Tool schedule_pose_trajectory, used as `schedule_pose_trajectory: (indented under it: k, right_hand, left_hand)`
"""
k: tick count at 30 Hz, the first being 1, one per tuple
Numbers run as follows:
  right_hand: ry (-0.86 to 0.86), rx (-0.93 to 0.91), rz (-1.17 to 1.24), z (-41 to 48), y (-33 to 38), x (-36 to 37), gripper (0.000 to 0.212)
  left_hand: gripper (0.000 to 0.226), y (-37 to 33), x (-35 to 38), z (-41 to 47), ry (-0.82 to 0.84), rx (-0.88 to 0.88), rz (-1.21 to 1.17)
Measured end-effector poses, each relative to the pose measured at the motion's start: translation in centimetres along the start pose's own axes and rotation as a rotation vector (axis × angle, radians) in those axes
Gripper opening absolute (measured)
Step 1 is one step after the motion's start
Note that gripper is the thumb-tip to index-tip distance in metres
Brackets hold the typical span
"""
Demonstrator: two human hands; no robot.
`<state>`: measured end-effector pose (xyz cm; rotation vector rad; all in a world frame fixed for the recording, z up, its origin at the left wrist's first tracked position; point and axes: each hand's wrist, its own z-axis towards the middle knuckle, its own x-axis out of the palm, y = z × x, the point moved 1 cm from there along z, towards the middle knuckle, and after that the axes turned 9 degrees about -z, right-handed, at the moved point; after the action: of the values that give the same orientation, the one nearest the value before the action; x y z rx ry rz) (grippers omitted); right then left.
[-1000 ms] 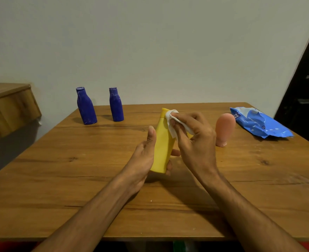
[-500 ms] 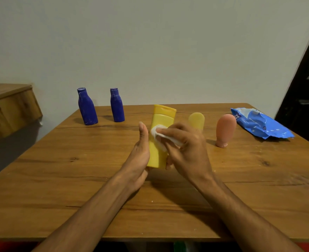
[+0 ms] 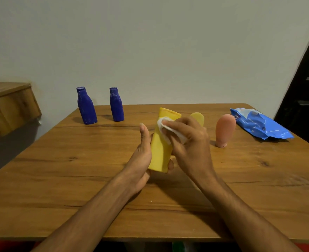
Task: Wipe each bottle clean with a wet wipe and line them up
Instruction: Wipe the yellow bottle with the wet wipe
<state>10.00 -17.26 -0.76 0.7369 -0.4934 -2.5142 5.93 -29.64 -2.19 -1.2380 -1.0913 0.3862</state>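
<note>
Gripping tall yellow plastic bottle [image 3: 160, 150] above wooden bench [image 3: 59, 179], left hand [image 3: 142, 160] fingers round its base | pinching white wet wipe [image 3: 168, 125] to its shoulder with right hand [image 3: 191, 142] fingers | seemingly done — two dark-blue bottles [image 3: 86, 106] [image 3: 116, 104], back-left | seemingly pending — small pale-yellow bottle [image 3: 198, 117], pink rounded bottle [image 3: 224, 130]

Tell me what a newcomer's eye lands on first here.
The yellow bottle in the centre, gripped by the left hand while the right hand presses a white wipe to its upper part. Next, two blue bottles standing far left and the blue wipe pack far right.
</note>
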Motion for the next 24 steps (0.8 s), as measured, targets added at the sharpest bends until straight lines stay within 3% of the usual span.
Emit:
schedule_pose_trajectory:
  k: [8,14,17,21,24]
  right_hand:
    - [0.335,-0.129,-0.047,-0.7,0.7,0.9,0.022]
    - [0.441,-0.093,-0.020,-0.5,0.6,0.3,0.020]
    - [0.427,-0.071,-0.026,-0.5,0.7,0.3,0.019]
    - [0.281,-0.013,-0.071,-0.4,0.7,0.2,0.021]
    - [0.352,-0.028,-0.034,-0.3,1.0,0.0,0.020]
  left_hand:
    - [0.084,-0.4,-1.0,0.6,-0.118,-0.039,-0.314]
    - [0.080,-0.9,-1.5,0.9,-0.183,-0.025,-0.462]
    - [0.077,-1.0,-1.5,0.8,-0.165,-0.033,-0.451]
    - [0.078,-0.7,-1.2,0.7,-0.136,-0.025,-0.408]
    - [0.081,-0.6,-1.3,0.9,-0.139,-0.029,-0.407]
